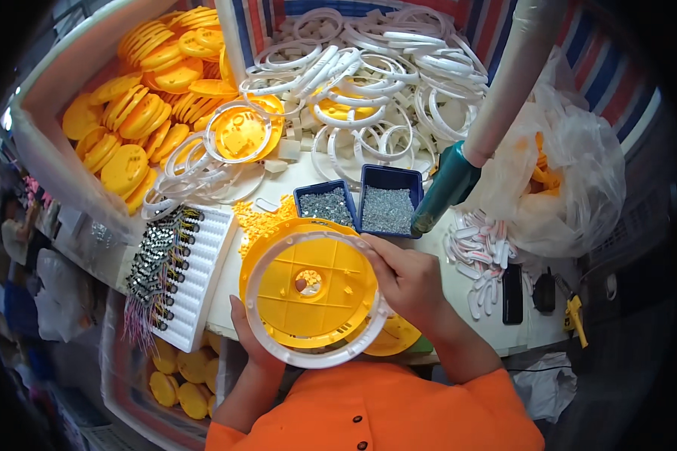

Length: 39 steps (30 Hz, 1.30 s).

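A round yellow plastic cover (286, 282), ribbed inside and with a hole at its middle, is held up in front of me. A white plastic ring (320, 359) lies over its near side, off centre toward me. My left hand (256, 338) supports the cover from the left, thumb at the edge and most fingers hidden behind. My right hand (408, 279) pinches the ring at the upper right, against the cover's rim. Another yellow cover (393, 337) lies below on the table, partly hidden by the ring.
Behind stand two small blue trays of screws (325, 204), a green-tipped hanging tool (447, 188) and heaped white rings (353, 75). Yellow covers (147, 113) pile at left, above a white rack of wired parts (195, 263). A black phone (512, 293) lies right.
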Tool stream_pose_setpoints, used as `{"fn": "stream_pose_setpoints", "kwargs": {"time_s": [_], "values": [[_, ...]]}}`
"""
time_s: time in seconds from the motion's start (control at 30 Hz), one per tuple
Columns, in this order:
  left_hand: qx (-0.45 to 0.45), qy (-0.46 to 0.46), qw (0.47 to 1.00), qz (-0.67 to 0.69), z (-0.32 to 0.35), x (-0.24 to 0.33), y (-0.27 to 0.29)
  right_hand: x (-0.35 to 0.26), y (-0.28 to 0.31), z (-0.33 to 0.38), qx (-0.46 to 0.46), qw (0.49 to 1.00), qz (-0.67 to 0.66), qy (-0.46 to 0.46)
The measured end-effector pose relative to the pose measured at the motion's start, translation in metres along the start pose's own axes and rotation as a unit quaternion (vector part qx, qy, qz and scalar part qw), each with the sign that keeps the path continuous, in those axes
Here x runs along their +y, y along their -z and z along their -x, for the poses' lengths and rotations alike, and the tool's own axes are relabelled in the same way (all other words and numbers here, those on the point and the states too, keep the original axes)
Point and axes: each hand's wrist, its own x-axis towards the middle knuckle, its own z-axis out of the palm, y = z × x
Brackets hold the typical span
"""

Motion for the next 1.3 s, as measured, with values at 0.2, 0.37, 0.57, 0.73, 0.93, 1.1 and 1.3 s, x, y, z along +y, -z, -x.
{"fn": "stream_pose_setpoints", "kwargs": {"time_s": [0.2,0.37,0.57,0.73,0.93,1.1,1.3], "values": [[-0.047,-0.043,0.995,-0.08,0.003,0.001,0.01,0.0,-0.019,-0.01,0.032,0.997,0.064,0.023],[-0.022,-0.078,0.983,-0.162,0.014,-0.006,0.012,-0.005,-0.027,-0.007,0.013,0.998,0.067,-0.011],[-0.011,-0.049,0.973,-0.224,0.012,0.0,0.025,-0.006,-0.015,-0.007,-0.064,0.992,-0.005,-0.11],[0.015,-0.088,0.952,-0.294,0.019,-0.012,0.043,-0.005,-0.025,-0.001,-0.03,0.991,0.108,-0.072],[-0.017,-0.11,0.942,-0.317,0.015,0.003,0.0,0.015,-0.036,0.007,0.006,0.986,-0.115,-0.12],[-0.016,-0.039,0.99,-0.138,-0.004,0.021,-0.002,0.015,-0.015,0.007,-0.212,0.868,-0.372,-0.253],[0.079,-0.145,0.916,-0.366,-0.022,0.018,-0.005,-0.006,-0.011,0.011,-0.221,0.813,-0.482,-0.242]]}}
